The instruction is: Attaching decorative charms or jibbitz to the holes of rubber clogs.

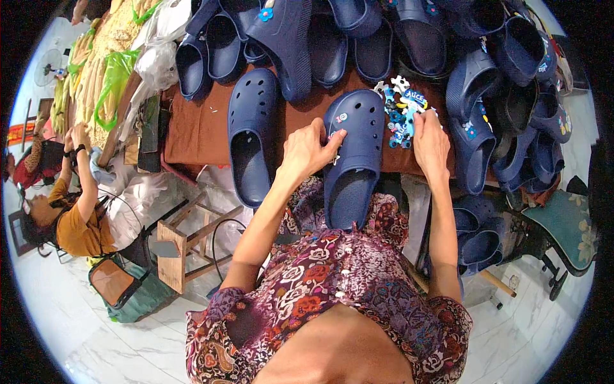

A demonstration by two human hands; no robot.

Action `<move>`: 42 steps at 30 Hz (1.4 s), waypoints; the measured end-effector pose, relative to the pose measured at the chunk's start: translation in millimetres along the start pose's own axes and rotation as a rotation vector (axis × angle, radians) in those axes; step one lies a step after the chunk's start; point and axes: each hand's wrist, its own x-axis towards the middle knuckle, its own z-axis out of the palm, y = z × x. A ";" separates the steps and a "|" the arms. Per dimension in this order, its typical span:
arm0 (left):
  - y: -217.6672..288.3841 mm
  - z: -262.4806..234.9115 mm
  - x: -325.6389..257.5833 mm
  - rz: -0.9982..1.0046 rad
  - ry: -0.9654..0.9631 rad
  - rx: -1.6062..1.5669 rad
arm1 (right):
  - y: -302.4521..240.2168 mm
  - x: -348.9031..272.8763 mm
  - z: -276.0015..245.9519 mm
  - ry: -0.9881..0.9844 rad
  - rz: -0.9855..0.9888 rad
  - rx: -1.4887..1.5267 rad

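A navy clog (350, 160) lies in front of me, its heel overhanging the table's near edge. My left hand (311, 148) grips its left side, thumb on the upper. Small decorative charms (342, 118) sit on that upper, one of them pink and white. To the right is a loose pile of shoe charms (398, 116) in blue, white, black and yellow. The fingertips of my right hand (430, 142) are drawn together at the pile's right side; what they pinch is too small to name. A second navy clog (253, 137), with bare holes, rests left of my left hand.
More navy clogs (326, 51) crowd the back and right of the brown-covered table (197, 128), several with charms. A wooden stool (185, 240) stands left below, a chair (563, 227) at the right. Another person (80, 214) works at the left by a heap of pale strips (105, 70).
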 end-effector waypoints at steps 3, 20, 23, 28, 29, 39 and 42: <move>-1.1 -1.4 1.4 0.023 -0.044 0.048 | -24.0 -13.5 -15.4 -0.045 -0.095 0.246; -3.0 17.7 5.2 0.206 0.013 0.206 | -70.5 -54.2 -9.8 -0.121 -0.402 0.470; -4.8 19.2 5.0 0.170 0.014 0.209 | -68.1 -55.6 -2.9 -0.092 -0.414 0.484; -14.1 7.3 3.7 0.231 0.013 0.029 | -67.5 -56.5 -2.1 -0.049 -0.391 0.482; -12.6 5.2 2.9 0.205 0.017 0.037 | -67.3 -55.7 -4.3 -0.047 -0.389 0.481; 49.6 3.4 9.3 0.303 -0.013 -0.264 | -75.3 -31.3 -17.9 -0.111 -0.328 0.733; 46.1 -3.2 10.4 0.304 -0.037 -0.338 | -68.7 -28.0 -18.5 -0.067 -0.316 0.679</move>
